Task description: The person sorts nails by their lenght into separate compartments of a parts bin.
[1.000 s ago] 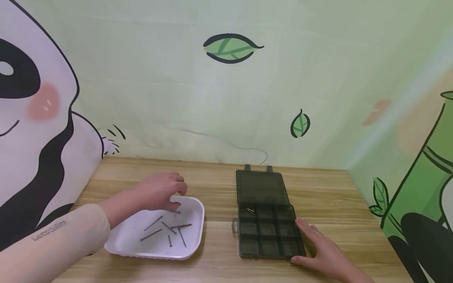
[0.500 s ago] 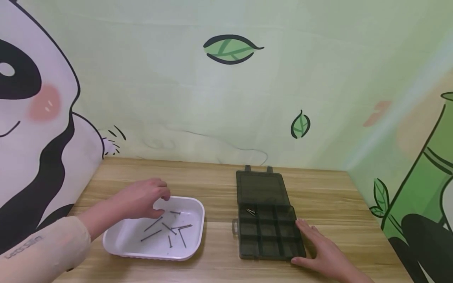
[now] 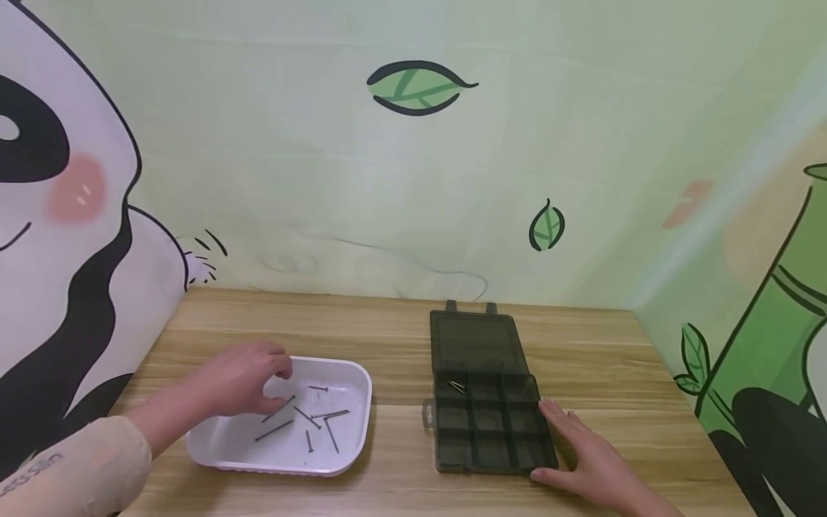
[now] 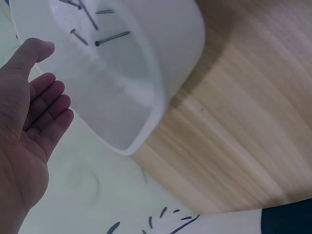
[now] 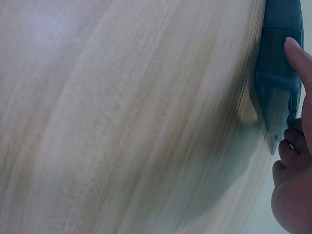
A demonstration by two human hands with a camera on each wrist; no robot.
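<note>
A white plastic tray on the left holds several loose dark screws. My left hand hovers over the tray's back left part, thumb and fingers apart with nothing between them. In the left wrist view its fingers are loosely bent beside the tray, away from the screws. To the right lies a dark translucent compartment box with its lid folded back. A few small screws lie in its back left compartment. My right hand holds the box's front right corner, thumb at the front and fingers along the right side.
Both containers stand on a wood-grain table, with a gap between them. A printed cloth backdrop with a panda and leaves rises behind the table and at its sides. A side latch sticks out from the box's left edge.
My left hand has moved left and slightly nearer over the tray, uncovering the screw near its back edge. My right hand and the box have stayed in place.
</note>
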